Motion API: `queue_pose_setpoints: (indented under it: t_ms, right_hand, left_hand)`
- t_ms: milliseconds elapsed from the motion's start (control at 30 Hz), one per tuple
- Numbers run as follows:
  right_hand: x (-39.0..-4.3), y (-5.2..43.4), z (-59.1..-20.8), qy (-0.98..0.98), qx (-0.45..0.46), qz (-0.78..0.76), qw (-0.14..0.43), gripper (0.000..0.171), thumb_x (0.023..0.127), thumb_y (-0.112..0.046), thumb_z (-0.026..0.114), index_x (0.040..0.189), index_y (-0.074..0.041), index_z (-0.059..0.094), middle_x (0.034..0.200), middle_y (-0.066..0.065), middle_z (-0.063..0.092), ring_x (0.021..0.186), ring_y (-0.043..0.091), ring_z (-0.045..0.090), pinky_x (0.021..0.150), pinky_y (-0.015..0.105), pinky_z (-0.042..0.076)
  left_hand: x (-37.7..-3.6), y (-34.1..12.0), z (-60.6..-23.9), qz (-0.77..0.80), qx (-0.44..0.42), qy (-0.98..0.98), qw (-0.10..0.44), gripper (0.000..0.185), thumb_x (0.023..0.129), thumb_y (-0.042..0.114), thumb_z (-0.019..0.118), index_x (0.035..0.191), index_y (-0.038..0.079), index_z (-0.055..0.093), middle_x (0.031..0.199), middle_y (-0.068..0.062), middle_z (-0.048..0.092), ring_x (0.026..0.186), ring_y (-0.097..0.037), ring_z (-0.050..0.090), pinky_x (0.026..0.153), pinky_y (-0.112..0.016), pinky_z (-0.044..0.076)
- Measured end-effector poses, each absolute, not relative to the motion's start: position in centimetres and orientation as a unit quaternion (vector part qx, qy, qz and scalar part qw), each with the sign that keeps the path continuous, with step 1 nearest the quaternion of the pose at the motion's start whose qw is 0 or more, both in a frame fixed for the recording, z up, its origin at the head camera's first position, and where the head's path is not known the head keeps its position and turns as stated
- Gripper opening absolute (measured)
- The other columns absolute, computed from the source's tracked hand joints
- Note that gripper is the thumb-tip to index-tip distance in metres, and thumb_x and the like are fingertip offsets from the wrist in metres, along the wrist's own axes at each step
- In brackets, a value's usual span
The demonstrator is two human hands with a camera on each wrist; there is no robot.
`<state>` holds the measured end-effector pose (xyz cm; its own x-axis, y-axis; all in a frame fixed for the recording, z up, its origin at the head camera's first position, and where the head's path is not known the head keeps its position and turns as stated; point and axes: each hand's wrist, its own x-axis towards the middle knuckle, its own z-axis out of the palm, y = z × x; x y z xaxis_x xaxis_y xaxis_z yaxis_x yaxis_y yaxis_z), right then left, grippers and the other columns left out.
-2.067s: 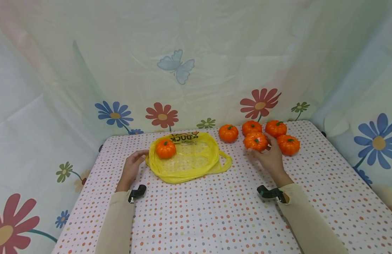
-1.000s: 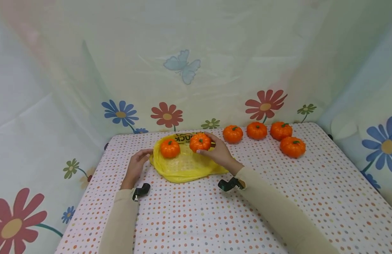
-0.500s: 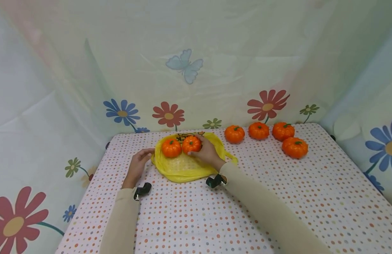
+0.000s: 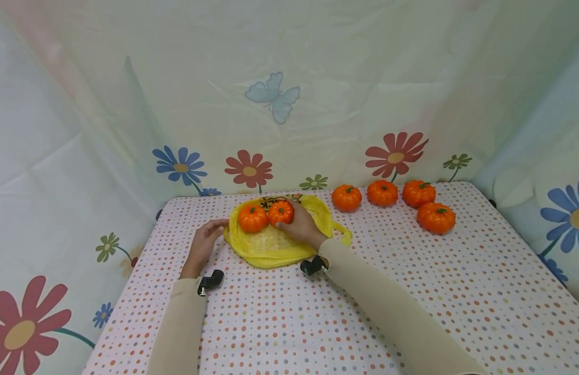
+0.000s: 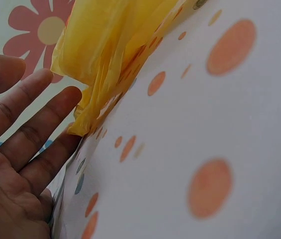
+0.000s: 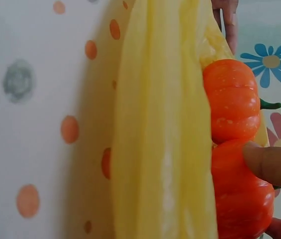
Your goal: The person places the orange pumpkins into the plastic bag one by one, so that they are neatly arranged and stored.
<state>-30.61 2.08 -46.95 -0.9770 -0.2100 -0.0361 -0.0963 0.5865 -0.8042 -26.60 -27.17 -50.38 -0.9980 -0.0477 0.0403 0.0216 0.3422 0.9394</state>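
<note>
A yellow plastic bag (image 4: 266,258) lies spread on the table with its rim open upward. Inside it, at the back left, sits one small orange pumpkin (image 4: 253,218) with a green stem. My right hand (image 4: 302,225) grips a second pumpkin (image 4: 280,214) between thumb and fingers, right beside the first; in the right wrist view the thumb presses on this lower pumpkin (image 6: 242,199). My left hand (image 4: 205,245) is at the bag's left edge, and the left wrist view shows its fingers extended, fingertips right at the yellow plastic (image 5: 93,89).
Several more pumpkins stand at the back right of the table, the nearest pumpkin (image 4: 347,198) just right of the bag. A bag handle (image 4: 344,233) trails to the right. A flowered curtain (image 4: 271,146) hangs behind the spotted tablecloth (image 4: 280,323).
My right hand took hold of a pumpkin in the group at the right, carried it left over the bag and lowered it beside the first one. The left hand stayed at the bag's edge.
</note>
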Motion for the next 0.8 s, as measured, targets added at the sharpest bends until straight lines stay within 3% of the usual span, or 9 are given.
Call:
queue_pose_setpoints:
  t_ms: [200,467,700,800]
  right_hand:
    - [-30.3,2.3,-46.1,0.884,-0.079,-0.452,0.089,0.085,0.089,-0.028,0.071,0.156,-0.011,0.022,0.158,0.015,0.033,0.143,0.034,0.037,0.12,0.048,0.031]
    - [-28.4,5.4,-42.6,0.881,-0.096,-0.447,0.118,0.075,0.094,-0.038,0.061,0.157,-0.016,0.025,0.159,0.018,0.032,0.143,0.039,0.035,0.114,0.058,0.034]
    - [-24.9,11.8,-40.3,0.88,-0.079,-0.468,0.014,0.065,0.097,-0.033,0.061,0.153,-0.018,0.033,0.157,0.014,0.037,0.144,0.039,0.034,0.112,0.062,0.035]
    - [-23.6,15.2,-40.2,0.878,-0.035,-0.475,-0.049,0.055,0.098,-0.03,0.06,0.148,-0.015,0.042,0.154,0.013,0.041,0.137,0.037,0.043,0.106,0.054,0.045]
  left_hand:
    - [-26.6,-27.2,-50.4,-0.575,0.005,-0.817,0.029,0.032,0.101,0.02,0.049,0.13,0.01,0.06,0.137,-0.01,0.059,0.137,-0.026,0.047,0.119,-0.048,0.032]
    - [-26.5,-27.0,-50.3,-0.576,0.009,-0.817,0.028,0.031,0.102,0.021,0.049,0.13,0.011,0.06,0.137,-0.009,0.06,0.137,-0.025,0.047,0.119,-0.048,0.032]
    - [-26.5,-26.9,-50.4,-0.57,0.004,-0.821,0.03,0.033,0.102,0.021,0.049,0.132,0.01,0.059,0.138,-0.011,0.059,0.137,-0.026,0.047,0.119,-0.048,0.032]
    - [-26.4,-26.9,-50.4,-0.574,0.008,-0.818,0.034,0.033,0.102,0.019,0.049,0.132,0.009,0.059,0.137,-0.011,0.059,0.136,-0.025,0.047,0.119,-0.047,0.033]
